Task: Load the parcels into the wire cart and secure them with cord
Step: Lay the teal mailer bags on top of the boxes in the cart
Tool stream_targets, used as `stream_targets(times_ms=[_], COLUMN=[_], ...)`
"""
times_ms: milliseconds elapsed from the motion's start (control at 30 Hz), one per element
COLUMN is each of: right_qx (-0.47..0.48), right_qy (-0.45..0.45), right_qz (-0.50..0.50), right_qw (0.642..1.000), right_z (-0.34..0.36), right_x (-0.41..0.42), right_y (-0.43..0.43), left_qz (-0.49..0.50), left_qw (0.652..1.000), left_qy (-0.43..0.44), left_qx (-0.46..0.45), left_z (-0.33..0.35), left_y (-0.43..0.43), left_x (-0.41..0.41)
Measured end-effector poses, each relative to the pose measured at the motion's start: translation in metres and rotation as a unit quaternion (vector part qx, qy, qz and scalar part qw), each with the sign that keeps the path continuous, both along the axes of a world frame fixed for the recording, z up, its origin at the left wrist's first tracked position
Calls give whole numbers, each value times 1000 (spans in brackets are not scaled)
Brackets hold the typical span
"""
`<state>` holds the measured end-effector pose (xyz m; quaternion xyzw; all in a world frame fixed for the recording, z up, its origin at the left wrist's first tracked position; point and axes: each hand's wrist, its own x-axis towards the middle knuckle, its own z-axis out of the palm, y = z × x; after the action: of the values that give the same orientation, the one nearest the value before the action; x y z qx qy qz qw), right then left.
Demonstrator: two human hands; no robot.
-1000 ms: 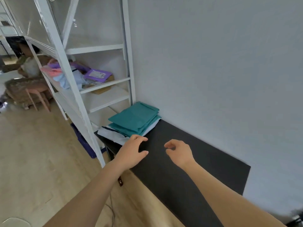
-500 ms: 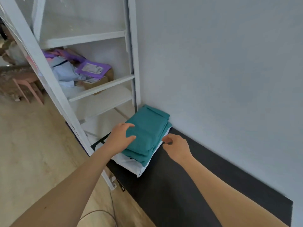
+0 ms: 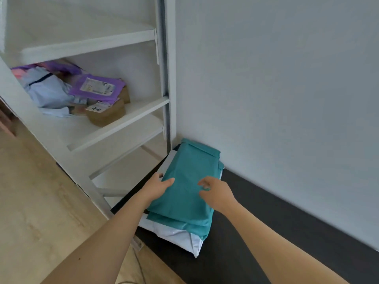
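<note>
Both hands are out over the stack. The left hand [image 3: 156,186] is taking the top teal parcel [image 3: 184,193] by its left edge — thumb lying on top, fingers wrapping down the side. The right hand [image 3: 215,193] is setting curled fingertips onto the parcel's right side; whether it is actually pinching the wrap, I cannot tell. That parcel is sitting on more teal parcels [image 3: 196,226], those on a white parcel [image 3: 180,236] — all lying on the black platform [image 3: 256,232] against the grey wall [image 3: 276,89], just beside the white shelving [image 3: 114,121]. Up on a shelf, a purple parcel [image 3: 96,87] is resting on a brown parcel [image 3: 106,114].
</note>
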<state>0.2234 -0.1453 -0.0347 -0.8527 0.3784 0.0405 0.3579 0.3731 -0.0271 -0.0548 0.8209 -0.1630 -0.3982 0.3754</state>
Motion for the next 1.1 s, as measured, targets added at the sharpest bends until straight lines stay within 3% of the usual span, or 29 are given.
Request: stream_targets(times_ms=[267, 600, 1100], right_qx=[-33, -13, 78], right_qy=[65, 133, 25], right_qz=[-43, -68, -236], right_qw=[996, 989, 968], right_z=[-8, 4, -8], right_x=[28, 21, -90], right_y=[11, 17, -21], left_qz=[-6, -72, -174], left_qw=[994, 994, 977], left_qy=[108, 42, 89], left_qx=[-34, -64, -81], left_z=[-12, 7, 10], left_y=[-13, -40, -78], left_x=[22, 6, -80])
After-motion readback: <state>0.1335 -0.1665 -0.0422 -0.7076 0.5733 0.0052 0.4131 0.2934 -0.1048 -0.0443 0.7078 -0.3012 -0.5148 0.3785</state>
